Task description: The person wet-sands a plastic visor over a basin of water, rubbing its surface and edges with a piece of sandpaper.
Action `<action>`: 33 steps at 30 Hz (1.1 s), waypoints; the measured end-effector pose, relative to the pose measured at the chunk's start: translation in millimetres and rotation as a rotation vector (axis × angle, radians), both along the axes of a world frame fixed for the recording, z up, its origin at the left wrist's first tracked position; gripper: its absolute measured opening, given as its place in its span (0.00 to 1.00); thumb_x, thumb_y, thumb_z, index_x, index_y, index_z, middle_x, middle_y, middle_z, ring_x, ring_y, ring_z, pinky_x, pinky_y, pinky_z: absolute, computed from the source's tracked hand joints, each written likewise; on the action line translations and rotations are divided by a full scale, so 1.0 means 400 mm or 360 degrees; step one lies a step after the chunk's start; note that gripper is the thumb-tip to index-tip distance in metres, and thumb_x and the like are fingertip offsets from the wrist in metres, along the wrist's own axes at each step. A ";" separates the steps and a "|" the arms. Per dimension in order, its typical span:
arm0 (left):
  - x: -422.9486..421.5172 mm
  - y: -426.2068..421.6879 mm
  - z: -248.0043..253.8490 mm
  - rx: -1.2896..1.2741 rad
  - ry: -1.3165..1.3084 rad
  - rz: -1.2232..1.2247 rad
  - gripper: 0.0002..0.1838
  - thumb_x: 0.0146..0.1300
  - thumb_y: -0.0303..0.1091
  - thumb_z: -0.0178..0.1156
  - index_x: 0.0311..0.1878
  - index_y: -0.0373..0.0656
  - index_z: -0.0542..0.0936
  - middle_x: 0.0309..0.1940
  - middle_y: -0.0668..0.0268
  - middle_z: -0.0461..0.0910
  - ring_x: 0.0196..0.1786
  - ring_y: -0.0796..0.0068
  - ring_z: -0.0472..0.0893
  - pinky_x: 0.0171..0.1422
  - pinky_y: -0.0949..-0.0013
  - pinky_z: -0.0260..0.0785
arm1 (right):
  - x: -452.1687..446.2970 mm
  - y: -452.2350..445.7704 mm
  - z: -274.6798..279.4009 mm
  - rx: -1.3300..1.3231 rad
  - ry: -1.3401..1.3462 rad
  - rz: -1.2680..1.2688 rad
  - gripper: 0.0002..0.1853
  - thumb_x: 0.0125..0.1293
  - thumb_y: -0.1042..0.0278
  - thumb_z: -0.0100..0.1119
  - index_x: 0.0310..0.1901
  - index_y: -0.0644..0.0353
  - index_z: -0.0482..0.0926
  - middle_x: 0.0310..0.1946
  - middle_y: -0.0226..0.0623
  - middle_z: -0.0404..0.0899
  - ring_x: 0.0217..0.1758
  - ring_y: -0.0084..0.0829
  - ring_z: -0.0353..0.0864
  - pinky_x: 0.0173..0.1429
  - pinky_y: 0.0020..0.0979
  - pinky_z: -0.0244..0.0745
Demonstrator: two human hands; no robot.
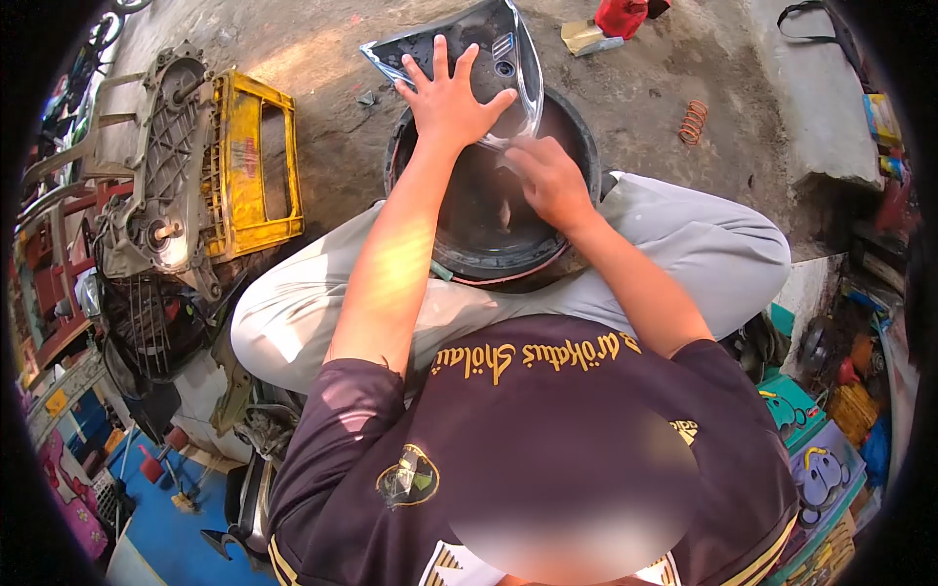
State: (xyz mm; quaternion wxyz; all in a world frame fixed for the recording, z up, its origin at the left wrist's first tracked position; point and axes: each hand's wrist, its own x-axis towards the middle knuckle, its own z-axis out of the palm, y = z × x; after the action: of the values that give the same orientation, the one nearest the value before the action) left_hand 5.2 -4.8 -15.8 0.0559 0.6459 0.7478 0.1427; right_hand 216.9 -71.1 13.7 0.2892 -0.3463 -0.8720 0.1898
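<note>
A dark, roughly triangular panel with a shiny clear rim (529, 73) is propped over the far side of a black basin (589, 146). It has a small round fitting and some slots on its face, and its surface looks wet. My left hand (451, 107) lies on the panel with its fingers spread wide. My right hand (555, 186) is closed at the panel's near corner, above the basin, with the fingertips curled together. Whatever those fingers hold is hidden or too small to name. Murky water (479, 210) fills the basin between my bent legs.
To the left, a yellow plastic crate (230, 166) stands beside a grey metal engine casing (166, 146). On the concrete floor lie an orange coil spring (693, 123) and a red object (619, 16). Assorted items crowd the lower right, including a teal package (789, 402).
</note>
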 end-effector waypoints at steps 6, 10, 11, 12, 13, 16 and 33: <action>-0.005 -0.001 -0.003 0.0021 0.0016 -0.0011 0.56 0.60 0.83 0.65 0.88 0.69 0.64 0.93 0.57 0.46 0.89 0.18 0.43 0.84 0.14 0.43 | 0.007 0.025 -0.017 0.0035 0.0036 -0.0155 0.23 0.54 0.83 0.72 0.53 0.59 0.85 0.56 0.39 0.86 0.54 0.47 0.84 0.60 0.46 0.83; -0.004 -0.004 0.000 0.0015 -0.0013 -0.0008 0.56 0.61 0.83 0.63 0.88 0.69 0.63 0.94 0.58 0.46 0.89 0.19 0.42 0.85 0.14 0.42 | 0.019 0.039 -0.017 -0.0004 0.0009 -0.0131 0.22 0.55 0.82 0.72 0.53 0.59 0.85 0.56 0.38 0.86 0.54 0.47 0.84 0.60 0.46 0.83; -0.006 -0.006 -0.002 0.0005 -0.0008 0.0001 0.56 0.61 0.83 0.63 0.88 0.69 0.63 0.94 0.58 0.46 0.89 0.19 0.42 0.85 0.14 0.42 | 0.024 0.054 -0.026 -0.0007 0.0022 -0.0229 0.23 0.54 0.81 0.72 0.54 0.59 0.85 0.57 0.38 0.86 0.54 0.47 0.84 0.60 0.45 0.83; -0.006 -0.006 0.000 -0.0014 -0.0007 0.0002 0.56 0.61 0.83 0.64 0.88 0.69 0.63 0.94 0.58 0.46 0.90 0.20 0.42 0.85 0.15 0.42 | 0.021 0.059 -0.025 -0.0020 0.0014 -0.0248 0.23 0.53 0.82 0.72 0.54 0.58 0.85 0.57 0.38 0.85 0.55 0.47 0.84 0.62 0.45 0.83; -0.005 -0.004 0.005 -0.0025 -0.0008 -0.0004 0.56 0.61 0.83 0.65 0.88 0.69 0.63 0.93 0.57 0.46 0.90 0.20 0.42 0.85 0.15 0.43 | 0.015 0.047 -0.024 -0.0023 0.0016 -0.0248 0.23 0.53 0.82 0.72 0.54 0.58 0.85 0.57 0.38 0.85 0.55 0.47 0.84 0.62 0.45 0.83; 0.000 -0.003 0.010 -0.0012 0.0003 -0.0009 0.56 0.61 0.83 0.64 0.88 0.69 0.63 0.93 0.57 0.46 0.90 0.20 0.42 0.85 0.15 0.42 | -0.004 0.004 -0.001 -0.0047 -0.0005 -0.0008 0.23 0.53 0.82 0.71 0.54 0.59 0.85 0.55 0.39 0.87 0.55 0.47 0.84 0.62 0.45 0.83; 0.000 -0.001 -0.003 0.0051 0.0028 -0.0020 0.56 0.61 0.83 0.64 0.88 0.69 0.63 0.93 0.56 0.46 0.89 0.18 0.43 0.85 0.14 0.42 | 0.012 0.013 -0.005 0.0003 -0.0035 -0.0037 0.21 0.56 0.83 0.69 0.53 0.60 0.85 0.56 0.38 0.87 0.55 0.47 0.84 0.61 0.45 0.82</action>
State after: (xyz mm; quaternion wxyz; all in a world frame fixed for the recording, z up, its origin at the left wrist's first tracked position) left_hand 5.4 -5.4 -17.0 0.0397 0.6526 0.7419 0.1488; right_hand 221.6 -66.0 11.9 0.2822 -0.3583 -0.8712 0.1818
